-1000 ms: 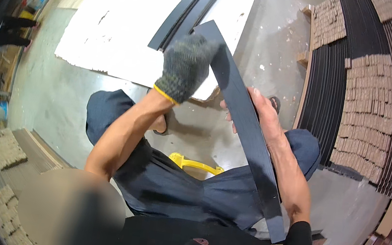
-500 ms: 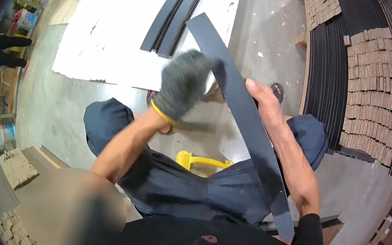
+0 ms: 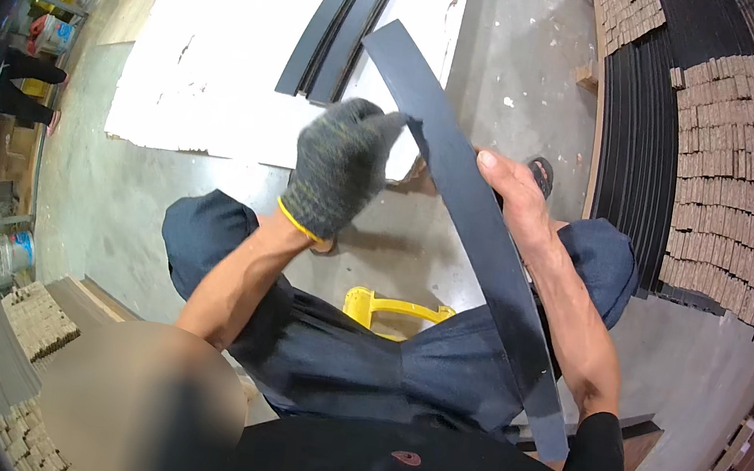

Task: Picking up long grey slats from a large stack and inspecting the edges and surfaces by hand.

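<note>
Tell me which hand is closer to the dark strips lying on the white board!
Left. The gloved left hand is just short of the near ends of the dark strips; the bare right hand is farther off, to the right, across the held plank.

Right hand (image 3: 517, 196) closed in the grip, thumb (image 3: 487, 159) laid along the top, other fingers out of sight underneath. Right wrist (image 3: 538, 239) near straight just behind the grip; right forearm (image 3: 569, 306) bare, running back and outward to a bent elbow. Gloved left hand (image 3: 340, 172) near the grip, on its left, hands apart. Left fingers (image 3: 381, 124) curled, tips pointing past the grip's far side. Left forearm (image 3: 241, 279) angles back-left, elbow blurred out.
</note>
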Demonstrator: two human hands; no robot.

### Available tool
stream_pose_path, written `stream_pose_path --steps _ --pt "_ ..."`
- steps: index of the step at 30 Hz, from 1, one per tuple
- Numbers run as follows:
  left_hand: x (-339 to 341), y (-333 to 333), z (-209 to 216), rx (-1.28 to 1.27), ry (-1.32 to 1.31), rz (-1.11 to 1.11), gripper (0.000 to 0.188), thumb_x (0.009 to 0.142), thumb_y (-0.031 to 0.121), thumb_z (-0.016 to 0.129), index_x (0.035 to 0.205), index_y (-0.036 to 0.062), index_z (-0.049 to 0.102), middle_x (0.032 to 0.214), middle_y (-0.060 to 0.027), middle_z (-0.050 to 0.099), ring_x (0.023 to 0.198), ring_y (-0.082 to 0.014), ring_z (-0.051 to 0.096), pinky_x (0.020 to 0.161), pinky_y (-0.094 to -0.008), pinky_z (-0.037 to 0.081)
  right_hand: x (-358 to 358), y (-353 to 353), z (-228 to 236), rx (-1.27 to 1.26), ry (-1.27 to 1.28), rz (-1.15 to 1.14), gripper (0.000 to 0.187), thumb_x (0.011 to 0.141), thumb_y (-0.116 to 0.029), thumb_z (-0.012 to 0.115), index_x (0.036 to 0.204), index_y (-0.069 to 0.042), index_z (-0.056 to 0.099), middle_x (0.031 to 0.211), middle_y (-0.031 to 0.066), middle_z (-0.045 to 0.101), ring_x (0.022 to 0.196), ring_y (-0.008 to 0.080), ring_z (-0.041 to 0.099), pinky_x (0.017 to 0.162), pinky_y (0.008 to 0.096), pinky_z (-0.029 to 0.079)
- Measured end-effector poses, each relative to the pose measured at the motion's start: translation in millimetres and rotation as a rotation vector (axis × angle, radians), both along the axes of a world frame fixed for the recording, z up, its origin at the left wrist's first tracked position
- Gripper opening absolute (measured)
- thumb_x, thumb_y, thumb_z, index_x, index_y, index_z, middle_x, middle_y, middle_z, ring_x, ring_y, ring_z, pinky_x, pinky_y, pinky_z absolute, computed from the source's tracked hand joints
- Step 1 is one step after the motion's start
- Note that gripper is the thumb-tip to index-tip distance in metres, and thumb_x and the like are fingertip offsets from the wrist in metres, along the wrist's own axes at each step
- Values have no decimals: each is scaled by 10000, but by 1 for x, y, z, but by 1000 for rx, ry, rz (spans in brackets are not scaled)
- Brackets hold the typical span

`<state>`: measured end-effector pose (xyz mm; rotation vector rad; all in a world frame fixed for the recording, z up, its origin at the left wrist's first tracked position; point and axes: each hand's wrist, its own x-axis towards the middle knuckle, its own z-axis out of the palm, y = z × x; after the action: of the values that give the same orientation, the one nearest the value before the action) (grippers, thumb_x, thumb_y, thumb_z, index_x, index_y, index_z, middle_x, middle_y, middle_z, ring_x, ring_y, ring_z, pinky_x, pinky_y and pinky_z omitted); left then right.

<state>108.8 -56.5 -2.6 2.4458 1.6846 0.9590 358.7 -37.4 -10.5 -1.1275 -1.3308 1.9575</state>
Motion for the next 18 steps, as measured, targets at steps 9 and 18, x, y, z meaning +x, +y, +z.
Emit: stream_pose_path --steps 9,18 --pt "4 -1 -2 -41 14 -14 302 803 28 680 1094 81 745 887 -121 700 790 -308 687 671 -410 560 2 1 -4 36 -21 -14 554 1064 -455 479 1289 14 670 1041 63 709 943 125 619 853 287 497" --pt "11 -11 3 -44 32 -177 368 801 65 703 1166 107 728 923 -99 693 798 -284 682 664 -396 564 8 -7 -7 18 6 -31 514 1060 -408 520 1286 31 664 1033 54 714 910 103 627 813 264 502"
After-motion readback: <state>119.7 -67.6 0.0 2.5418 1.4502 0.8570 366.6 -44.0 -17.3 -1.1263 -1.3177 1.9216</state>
